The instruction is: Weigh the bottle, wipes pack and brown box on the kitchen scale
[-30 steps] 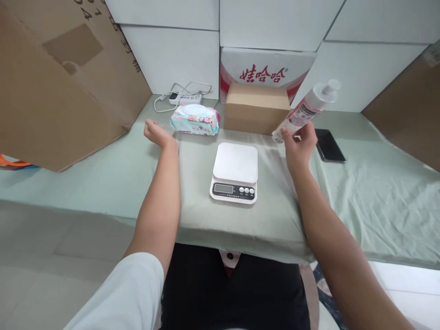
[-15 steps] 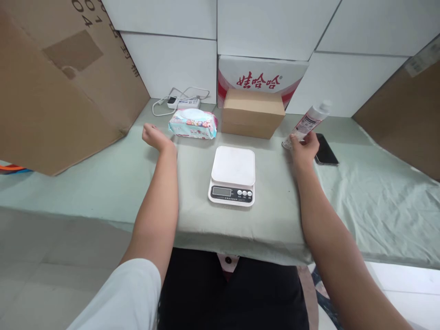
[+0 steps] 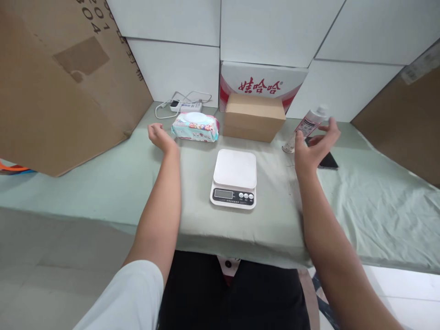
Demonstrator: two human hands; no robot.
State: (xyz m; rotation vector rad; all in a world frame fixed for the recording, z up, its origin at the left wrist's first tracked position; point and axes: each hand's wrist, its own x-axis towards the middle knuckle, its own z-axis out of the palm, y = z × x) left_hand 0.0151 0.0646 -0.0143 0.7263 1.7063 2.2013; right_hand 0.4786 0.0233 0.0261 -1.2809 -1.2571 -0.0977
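Observation:
A white kitchen scale sits on the green cloth-covered table in front of me. My right hand hovers open to the right of the scale, fingers spread, just in front of a white bottle with a red label that stands tilted on the table. My left hand rests on the table to the left, loosely curled and holding nothing, close to a pack of wet wipes.
A small brown cardboard box stands behind the scale, with a red-and-white carton behind it. A black phone lies partly hidden by my right hand. A white power strip with cable lies at the back. Large cardboard sheets lean left and right.
My right hand lowered the bottle from the air onto the table beside the phone, then let go and opened. My left hand stayed where it was.

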